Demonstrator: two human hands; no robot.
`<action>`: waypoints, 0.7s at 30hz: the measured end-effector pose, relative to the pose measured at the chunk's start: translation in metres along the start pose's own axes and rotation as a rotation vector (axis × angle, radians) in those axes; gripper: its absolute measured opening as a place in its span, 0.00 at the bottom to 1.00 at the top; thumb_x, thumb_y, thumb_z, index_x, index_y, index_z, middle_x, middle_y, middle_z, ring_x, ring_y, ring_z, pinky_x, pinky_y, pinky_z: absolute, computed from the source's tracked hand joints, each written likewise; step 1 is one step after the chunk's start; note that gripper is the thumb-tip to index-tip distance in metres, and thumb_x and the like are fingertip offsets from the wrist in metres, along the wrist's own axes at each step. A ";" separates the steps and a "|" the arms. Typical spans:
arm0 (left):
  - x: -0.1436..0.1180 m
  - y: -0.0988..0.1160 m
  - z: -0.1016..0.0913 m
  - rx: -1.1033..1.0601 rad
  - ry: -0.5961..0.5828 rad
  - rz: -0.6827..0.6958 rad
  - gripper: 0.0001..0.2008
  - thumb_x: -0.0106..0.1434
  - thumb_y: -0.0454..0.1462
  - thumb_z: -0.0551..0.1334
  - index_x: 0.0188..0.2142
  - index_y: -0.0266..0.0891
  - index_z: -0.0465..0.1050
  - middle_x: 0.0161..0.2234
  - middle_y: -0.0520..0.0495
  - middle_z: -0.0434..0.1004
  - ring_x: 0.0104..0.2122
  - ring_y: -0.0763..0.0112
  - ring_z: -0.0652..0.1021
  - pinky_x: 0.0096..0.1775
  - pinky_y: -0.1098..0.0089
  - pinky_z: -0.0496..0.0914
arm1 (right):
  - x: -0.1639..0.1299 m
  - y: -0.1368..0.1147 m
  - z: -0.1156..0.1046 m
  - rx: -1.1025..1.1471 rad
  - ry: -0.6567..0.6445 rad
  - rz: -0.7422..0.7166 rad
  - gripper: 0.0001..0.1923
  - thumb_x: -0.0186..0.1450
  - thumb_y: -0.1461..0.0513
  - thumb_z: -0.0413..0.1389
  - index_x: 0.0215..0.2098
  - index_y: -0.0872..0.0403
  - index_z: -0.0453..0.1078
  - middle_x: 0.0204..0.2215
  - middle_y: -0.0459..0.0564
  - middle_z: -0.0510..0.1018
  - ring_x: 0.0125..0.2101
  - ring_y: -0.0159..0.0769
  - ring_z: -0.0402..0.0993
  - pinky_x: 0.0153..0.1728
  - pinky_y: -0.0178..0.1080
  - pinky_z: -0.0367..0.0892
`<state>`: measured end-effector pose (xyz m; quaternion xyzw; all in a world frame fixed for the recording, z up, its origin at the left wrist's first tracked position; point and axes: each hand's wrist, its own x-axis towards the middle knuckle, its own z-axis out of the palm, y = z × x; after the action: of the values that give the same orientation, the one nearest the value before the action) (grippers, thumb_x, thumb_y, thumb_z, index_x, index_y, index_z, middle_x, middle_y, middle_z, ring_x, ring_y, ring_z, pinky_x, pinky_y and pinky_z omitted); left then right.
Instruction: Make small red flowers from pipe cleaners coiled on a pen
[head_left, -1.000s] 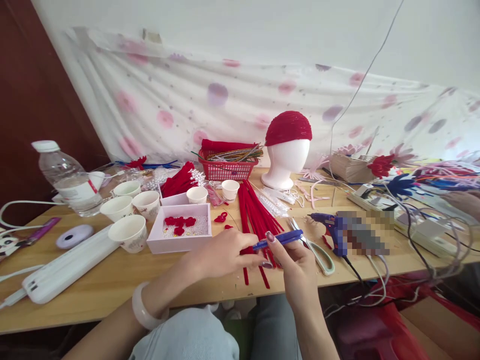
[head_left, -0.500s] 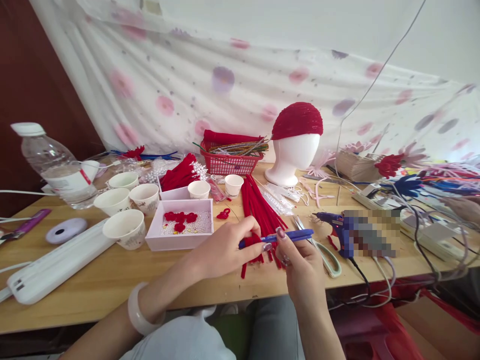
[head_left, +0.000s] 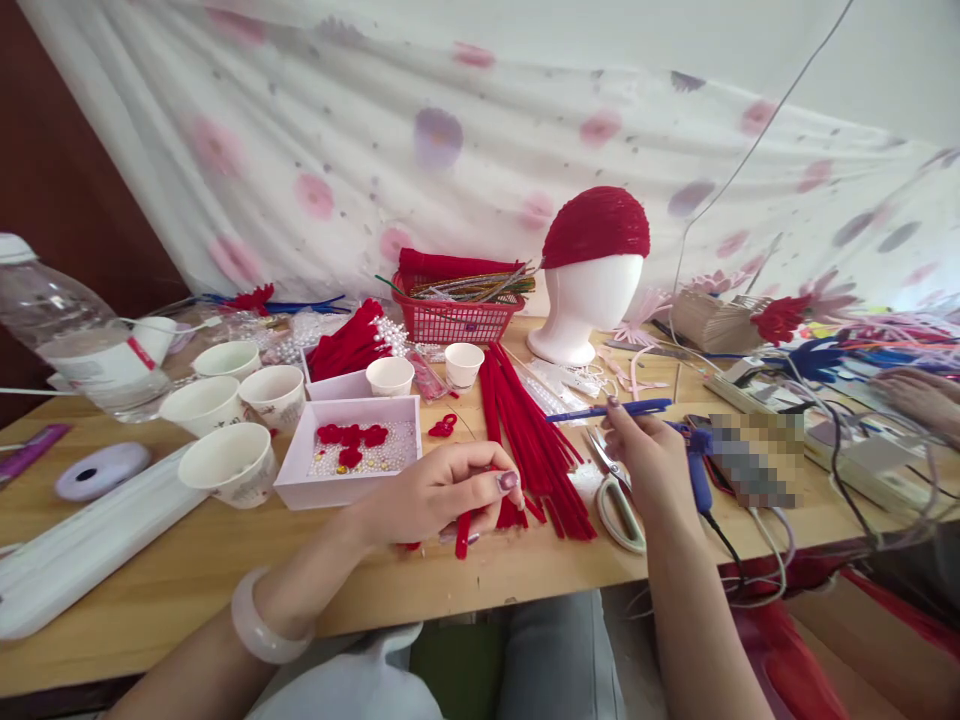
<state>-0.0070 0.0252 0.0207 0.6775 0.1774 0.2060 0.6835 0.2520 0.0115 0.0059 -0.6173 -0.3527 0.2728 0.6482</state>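
Observation:
My left hand [head_left: 439,490] rests near the table's front edge, its fingers closed around a short red pipe cleaner [head_left: 463,535] whose end pokes out below the fingers. Just right of it lies a bundle of long red pipe cleaners [head_left: 529,435]. My right hand [head_left: 649,455] is raised over the table further right and pinches a blue pen [head_left: 611,409] that points left. Below that hand lie pale green scissors [head_left: 619,500], and a blue glue gun [head_left: 697,455] sits just beyond it.
A pink box [head_left: 352,455] with red pieces and beads sits left of my hands. Several paper cups [head_left: 225,465], a water bottle [head_left: 71,335], a red basket [head_left: 457,315], a foam head with a red cap [head_left: 592,270] and tangled cables [head_left: 847,470] crowd the wooden table [head_left: 225,560]. Another person's hand [head_left: 919,395] rests far right.
My hands have parted. The right hand carried the blue pen up and to the right, away from the left hand, which stays low holding the red pipe cleaner. The view tilted slightly.

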 end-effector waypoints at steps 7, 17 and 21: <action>0.000 -0.001 0.002 -0.193 0.022 0.018 0.18 0.68 0.51 0.58 0.34 0.38 0.66 0.21 0.59 0.57 0.18 0.81 0.55 0.20 0.76 0.53 | -0.016 0.008 -0.014 -0.161 -0.176 0.192 0.18 0.53 0.53 0.70 0.33 0.58 0.76 0.21 0.54 0.81 0.17 0.37 0.76 0.16 0.35 0.70; 0.009 0.003 0.018 0.042 0.053 0.033 0.18 0.71 0.50 0.53 0.33 0.39 0.65 0.21 0.58 0.57 0.20 0.77 0.58 0.24 0.72 0.55 | -0.102 -0.029 0.020 -0.082 -0.646 -0.155 0.18 0.69 0.50 0.55 0.46 0.53 0.77 0.36 0.51 0.84 0.35 0.39 0.80 0.37 0.37 0.75; 0.010 0.004 0.023 0.445 0.263 0.092 0.16 0.72 0.44 0.51 0.31 0.39 0.64 0.25 0.54 0.65 0.27 0.74 0.66 0.30 0.71 0.60 | -0.116 -0.023 0.022 -0.240 -0.425 -0.313 0.16 0.69 0.52 0.55 0.48 0.53 0.73 0.41 0.54 0.81 0.41 0.43 0.77 0.41 0.41 0.72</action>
<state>0.0130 0.0107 0.0259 0.7860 0.2746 0.2789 0.4785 0.1626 -0.0690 0.0149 -0.5567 -0.6014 0.2489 0.5161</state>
